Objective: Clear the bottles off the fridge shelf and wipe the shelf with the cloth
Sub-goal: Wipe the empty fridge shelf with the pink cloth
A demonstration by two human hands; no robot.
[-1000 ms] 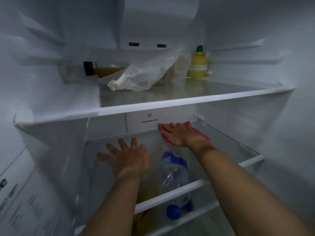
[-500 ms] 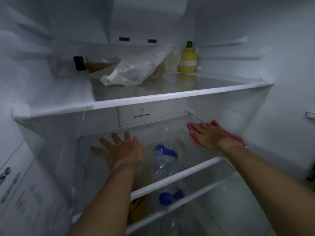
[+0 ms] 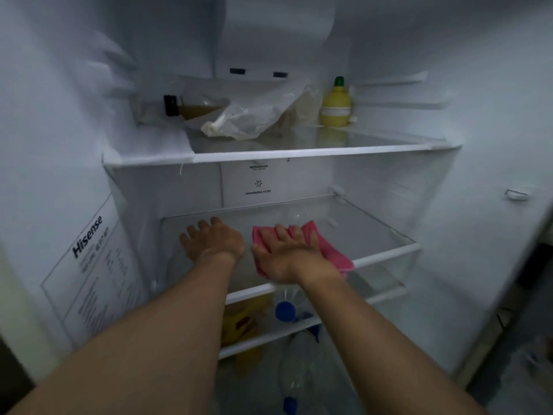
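The middle glass shelf (image 3: 368, 235) of the open fridge holds no bottles. My right hand (image 3: 287, 256) lies flat on a pink cloth (image 3: 332, 256), pressing it onto the shelf near the front middle. My left hand (image 3: 212, 242) rests palm down on the shelf's left part, fingers spread, holding nothing. A clear bottle with a blue cap (image 3: 285, 311) lies on the shelf below, seen through the glass. Another clear bottle (image 3: 294, 375) with a blue cap lies lower still.
The top shelf (image 3: 299, 152) carries a yellow lemon-juice bottle (image 3: 335, 107), a crumpled plastic bag (image 3: 251, 118) and a lying bottle with a black cap (image 3: 179, 107). A yellow package (image 3: 239, 322) sits below. A Hisense label (image 3: 89, 238) covers the left wall.
My right hand has slid the pink cloth from the shelf's right rear towards the front middle. My left hand has stayed flat on the left part.
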